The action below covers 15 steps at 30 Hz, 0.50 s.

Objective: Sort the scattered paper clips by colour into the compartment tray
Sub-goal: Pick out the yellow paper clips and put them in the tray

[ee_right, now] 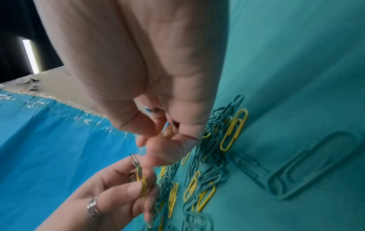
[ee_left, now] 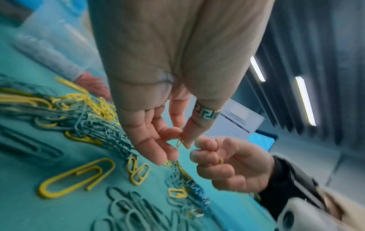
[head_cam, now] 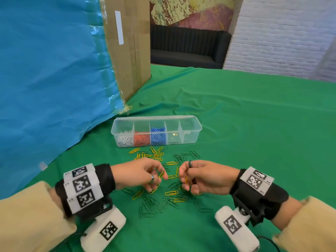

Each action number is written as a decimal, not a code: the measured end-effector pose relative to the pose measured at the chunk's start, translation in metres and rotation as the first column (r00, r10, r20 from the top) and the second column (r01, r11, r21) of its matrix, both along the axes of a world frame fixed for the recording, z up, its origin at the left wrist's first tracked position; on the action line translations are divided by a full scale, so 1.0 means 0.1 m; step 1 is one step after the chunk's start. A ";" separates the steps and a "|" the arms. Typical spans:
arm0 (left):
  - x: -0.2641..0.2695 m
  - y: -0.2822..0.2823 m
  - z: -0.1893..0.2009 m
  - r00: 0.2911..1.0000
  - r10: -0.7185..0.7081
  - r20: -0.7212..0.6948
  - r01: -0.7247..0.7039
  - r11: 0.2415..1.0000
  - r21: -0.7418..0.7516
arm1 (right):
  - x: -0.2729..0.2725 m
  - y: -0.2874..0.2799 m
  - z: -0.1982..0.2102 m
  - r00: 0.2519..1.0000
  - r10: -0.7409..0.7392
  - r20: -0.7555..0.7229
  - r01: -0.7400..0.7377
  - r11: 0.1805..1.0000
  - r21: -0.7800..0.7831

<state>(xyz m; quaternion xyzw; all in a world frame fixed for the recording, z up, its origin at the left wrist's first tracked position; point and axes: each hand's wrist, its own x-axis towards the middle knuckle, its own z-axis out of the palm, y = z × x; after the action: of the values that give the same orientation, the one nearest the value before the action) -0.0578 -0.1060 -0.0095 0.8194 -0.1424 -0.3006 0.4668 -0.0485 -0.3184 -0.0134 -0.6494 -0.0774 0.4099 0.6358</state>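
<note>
A clear compartment tray [head_cam: 190, 131] stands on the green cloth. Its left three cells hold white [head_cam: 124, 138], red [head_cam: 141, 139] and blue clips [head_cam: 158, 136]; the two right cells look empty. Yellow and green clips [head_cam: 171, 193] lie scattered in front of it. My left hand [head_cam: 145, 174] hovers over the pile and pinches a yellow clip [head_cam: 161, 174] [ee_left: 179, 142] between thumb and finger. My right hand [head_cam: 198, 177] faces it, fingers curled round yellow clips [head_cam: 186, 179] [ee_left: 220, 161]. The two hands nearly touch.
A tall cardboard box [head_cam: 127, 46] and a blue plastic sheet [head_cam: 51, 79] stand at the left behind the tray. The green cloth [head_cam: 254, 124] stretches away to the right. A dark sofa [head_cam: 187, 46] and a white brick wall [head_cam: 281, 33] lie beyond the table.
</note>
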 end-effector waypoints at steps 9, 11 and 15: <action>0.02 0.16 0.00 0.950 0.177 -0.256 -0.210 0.972 -0.107 | 0.02 0.30 0.15 0.629 0.649 0.429 -0.123 0.628 -0.768; 0.01 0.17 -0.01 0.937 0.226 -0.266 -0.254 0.964 -0.075 | 0.02 0.34 0.15 0.556 0.720 0.415 -0.112 0.560 -0.821; 0.02 0.21 -0.02 0.909 0.313 -0.274 -0.338 0.940 -0.046 | 0.02 0.37 0.14 0.505 0.761 0.408 -0.106 0.523 -0.846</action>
<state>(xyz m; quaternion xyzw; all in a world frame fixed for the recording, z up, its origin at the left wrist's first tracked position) -0.0557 -0.0849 -0.0112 0.7619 0.0457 -0.3176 0.5626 -0.0461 -0.2809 0.0006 -0.9003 -0.3398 0.2591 0.0834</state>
